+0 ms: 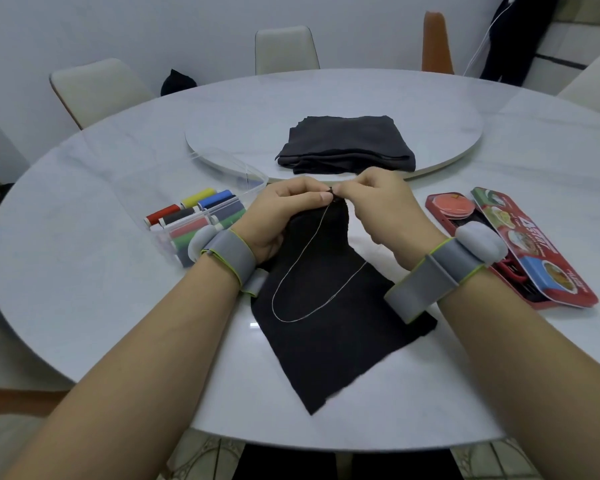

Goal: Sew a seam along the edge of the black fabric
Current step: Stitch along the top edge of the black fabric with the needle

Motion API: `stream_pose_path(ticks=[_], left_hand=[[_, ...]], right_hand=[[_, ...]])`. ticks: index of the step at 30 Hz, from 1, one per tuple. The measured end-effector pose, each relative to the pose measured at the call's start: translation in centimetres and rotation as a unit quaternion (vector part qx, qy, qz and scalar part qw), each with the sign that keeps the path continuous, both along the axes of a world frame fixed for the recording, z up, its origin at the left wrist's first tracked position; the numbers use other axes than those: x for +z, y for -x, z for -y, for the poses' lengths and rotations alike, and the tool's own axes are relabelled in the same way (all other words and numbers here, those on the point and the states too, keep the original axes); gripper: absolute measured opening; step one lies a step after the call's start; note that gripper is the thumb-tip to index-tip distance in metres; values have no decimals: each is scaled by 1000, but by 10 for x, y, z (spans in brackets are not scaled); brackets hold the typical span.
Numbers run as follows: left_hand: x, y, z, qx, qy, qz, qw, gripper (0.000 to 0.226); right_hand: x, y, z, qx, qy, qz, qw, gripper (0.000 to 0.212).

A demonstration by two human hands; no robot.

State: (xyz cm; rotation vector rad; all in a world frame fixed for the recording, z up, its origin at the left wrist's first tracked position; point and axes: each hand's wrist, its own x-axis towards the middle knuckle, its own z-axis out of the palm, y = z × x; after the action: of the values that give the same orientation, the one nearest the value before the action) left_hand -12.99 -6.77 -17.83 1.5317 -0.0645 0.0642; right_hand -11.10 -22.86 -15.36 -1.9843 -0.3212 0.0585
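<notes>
The black fabric (329, 327) lies on the white tabletop (84, 265) in front of the person, its far edge lifted up between both hands. The left hand (281, 213) has its fingers (321, 199) curled in, thumb and forefinger pinching that raised edge from the left. The right hand (385, 209) meets it from the other side, and its fingers (352, 185) are also bent tight and pinch the same edge just beside the left thumb. Whether a needle sits between them is too small to tell. A pale thread (302, 271) runs down from the pinch point and loops across the fabric, back toward the right wrist. Each wrist carries a grey band (227, 254). A clear box of coloured thread spools (194, 216) lies near the left hand, a red tin (534, 244) lies near the right, and a folded dark cloth stack (347, 143) rests on the turntable (458, 147) beyond.
</notes>
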Motion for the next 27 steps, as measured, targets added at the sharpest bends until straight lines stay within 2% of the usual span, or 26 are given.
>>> stream_pose_path(ticks=[4,12,17,20,22,25,27], left_hand=[[1,0,0,5,8,1,1000,10],[3,1,1,8,26,-29,999,13],[2,0,2,14,19,-34,999,12],[1,0,1,18,-11,-33,999,14],[1,0,1,23,-47,-21,998,13],[0,0,1,25,-91,-4,996,10],[1,1,2,22,-101,4,995,8]], right_hand=[[3,-1,1,13,-9,0,1000,13],[7,-9,14,49,16,-34,998,19],[6,-10,16,57,36,-22,997,16],[6,-11,15,57,44,-31,997,14],[9,-12,15,55,10,-55,997,8],[12,-13,18,64,-39,-80,994,18],[11,-13,19,81,-19,-63,995,17]])
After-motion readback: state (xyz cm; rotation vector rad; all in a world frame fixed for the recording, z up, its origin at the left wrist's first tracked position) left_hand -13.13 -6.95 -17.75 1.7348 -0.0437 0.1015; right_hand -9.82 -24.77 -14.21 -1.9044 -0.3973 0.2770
